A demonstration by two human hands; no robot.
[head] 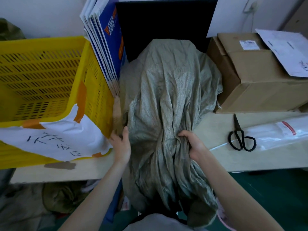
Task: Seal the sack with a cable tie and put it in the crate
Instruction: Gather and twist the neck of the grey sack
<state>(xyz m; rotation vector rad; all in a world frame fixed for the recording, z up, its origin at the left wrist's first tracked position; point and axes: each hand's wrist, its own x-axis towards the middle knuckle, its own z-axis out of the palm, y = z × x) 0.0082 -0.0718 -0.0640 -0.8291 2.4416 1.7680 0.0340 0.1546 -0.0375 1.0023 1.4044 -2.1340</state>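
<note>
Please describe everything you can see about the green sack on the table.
The sack is grey-green woven fabric with a slight sheen, heavily creased. Its full body lies on the table between the yellow crate and a cardboard box; its loose mouth hangs over the near edge. The right hand bunches the neck in its grip; the left hand rests against its side. No cable tie is visible on it.

Black scissors (241, 138) lie on the table (216, 157) near cardboard boxes (255, 80).
</note>
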